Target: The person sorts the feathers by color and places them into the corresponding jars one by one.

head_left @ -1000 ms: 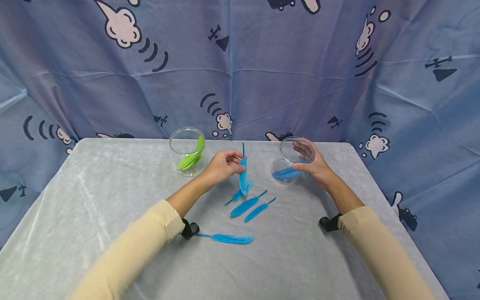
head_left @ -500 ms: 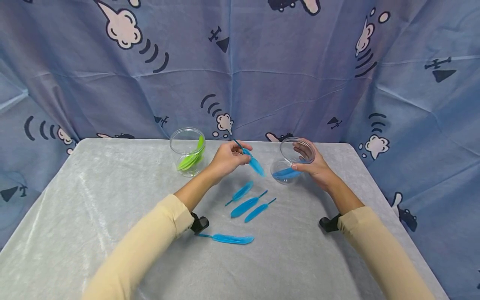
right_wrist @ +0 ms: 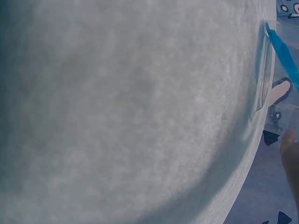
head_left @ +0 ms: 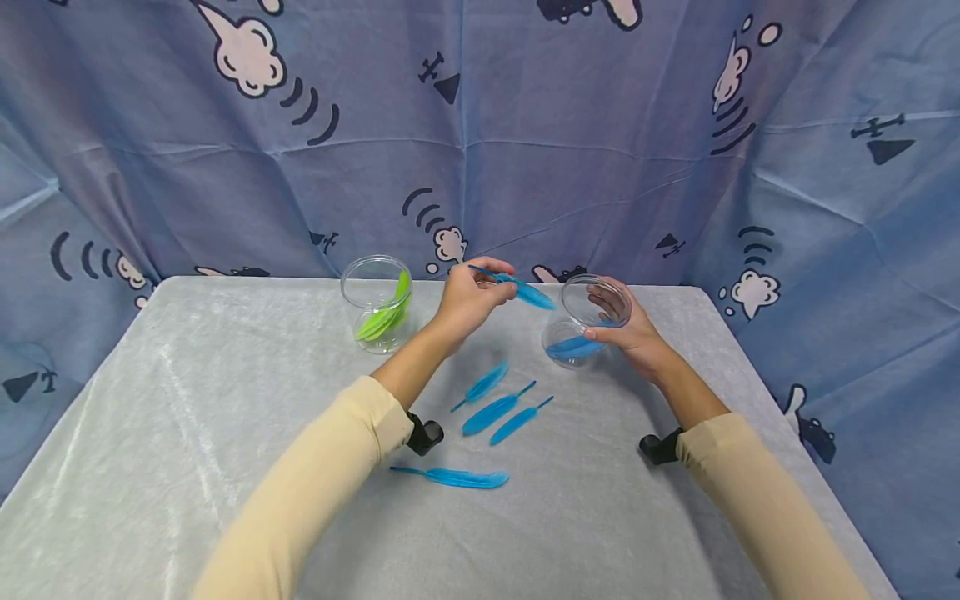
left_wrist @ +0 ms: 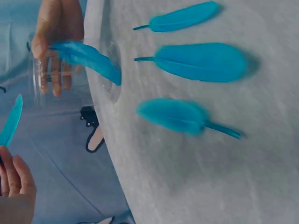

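Note:
My left hand point(head_left: 472, 302) pinches a blue feather point(head_left: 534, 295) by its quill end, holding it above the table. The feather's tip points right, close to the rim of a clear round jar point(head_left: 553, 357). Around that jar's right side my right hand point(head_left: 633, 335) is wrapped, thumb in front and fingers behind the glass. Inside the jar lies blue feather material point(head_left: 576, 347). In the left wrist view the held feather point(left_wrist: 12, 122) rises from the left fingers, and the right hand point(left_wrist: 58, 23) shows behind the jar.
Several blue feathers lie on the grey cloth, among them a middle one point(head_left: 491, 414) and a nearer one point(head_left: 467, 478). At the back left stands another clear jar point(head_left: 366, 307) with green feathers point(head_left: 384, 318). A patterned curtain point(head_left: 555, 200) hangs behind the table.
My left hand has lifted the pinched feather off the table area and carried it right and back toward the jar. The feather has turned from upright to nearly level. The right hand has stayed put.

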Available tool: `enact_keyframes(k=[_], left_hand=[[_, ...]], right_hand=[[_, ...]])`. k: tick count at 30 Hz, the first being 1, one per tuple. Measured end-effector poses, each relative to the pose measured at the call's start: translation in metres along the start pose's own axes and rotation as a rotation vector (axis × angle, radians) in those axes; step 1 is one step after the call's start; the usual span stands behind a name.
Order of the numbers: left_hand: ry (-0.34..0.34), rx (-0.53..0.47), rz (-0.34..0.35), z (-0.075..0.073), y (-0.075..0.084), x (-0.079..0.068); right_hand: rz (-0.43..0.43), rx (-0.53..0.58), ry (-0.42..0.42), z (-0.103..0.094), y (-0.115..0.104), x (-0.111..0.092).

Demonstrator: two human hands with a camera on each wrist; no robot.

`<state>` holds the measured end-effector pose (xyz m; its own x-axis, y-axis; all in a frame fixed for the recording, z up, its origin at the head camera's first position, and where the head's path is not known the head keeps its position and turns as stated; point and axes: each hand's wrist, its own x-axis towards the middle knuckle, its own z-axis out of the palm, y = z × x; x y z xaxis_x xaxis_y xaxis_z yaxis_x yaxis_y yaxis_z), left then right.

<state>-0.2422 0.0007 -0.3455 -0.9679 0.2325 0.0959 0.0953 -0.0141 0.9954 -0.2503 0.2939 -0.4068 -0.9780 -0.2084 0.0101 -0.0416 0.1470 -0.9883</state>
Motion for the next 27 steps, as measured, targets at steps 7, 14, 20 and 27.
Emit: enact_keyframes(k=[7,14,20,27], left_hand=[[0.026,-0.006,0.035,0.014,0.005,0.006],[0.018,0.008,0.063,0.028,0.008,0.011],[0.013,0.005,0.029,0.039,0.008,0.012],[0.027,-0.003,-0.034,0.053,0.005,0.016]], right_hand=[[0.001,0.004,-0.001,0.000,0.000,0.000],[-0.006,-0.002,-0.005,-0.001,0.000,-0.001],[-0.007,-0.018,-0.003,-0.001,0.002,0.001],[-0.003,-0.016,-0.010,-0.002,0.003,0.002]])
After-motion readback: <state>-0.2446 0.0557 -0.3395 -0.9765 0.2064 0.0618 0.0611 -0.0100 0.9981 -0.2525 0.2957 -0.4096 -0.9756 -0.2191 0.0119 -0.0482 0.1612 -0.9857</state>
